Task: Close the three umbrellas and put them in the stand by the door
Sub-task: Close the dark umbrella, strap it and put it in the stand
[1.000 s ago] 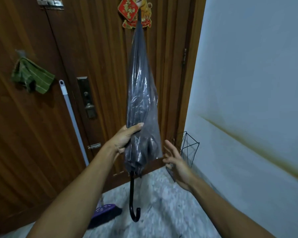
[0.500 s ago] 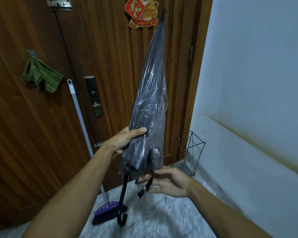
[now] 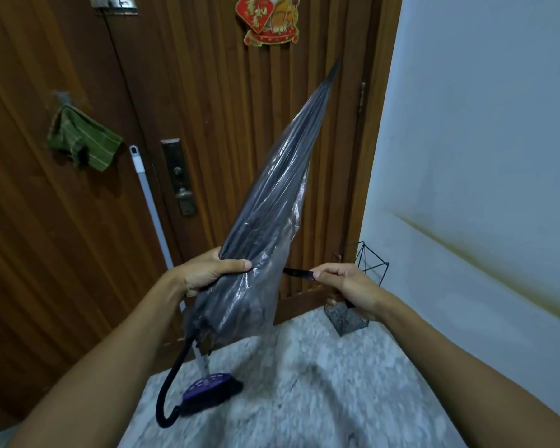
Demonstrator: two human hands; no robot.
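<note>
A folded transparent umbrella (image 3: 272, 202) with dark ribs tilts up to the right, its tip near the door hinge, its black hooked handle (image 3: 172, 386) hanging low at the left. My left hand (image 3: 207, 270) grips the gathered canopy around its lower part. My right hand (image 3: 346, 282) pinches the umbrella's black closing strap (image 3: 296, 273), pulled out to the right of the canopy. Behind my right hand, a black wire stand (image 3: 367, 263) sits on the floor in the corner by the door. No other umbrella is in view.
A wooden door (image 3: 207, 108) fills the back, with a lock plate (image 3: 178, 176) and a red decoration (image 3: 269, 17). A broom with a white pole (image 3: 149, 205) and purple head (image 3: 210, 386) leans on it. A green cloth (image 3: 81, 140) hangs at left. White wall at right.
The umbrella has tilted from upright to leaning right. My right hand went from open beside the canopy to pinching the strap and drawing it out to the right.
</note>
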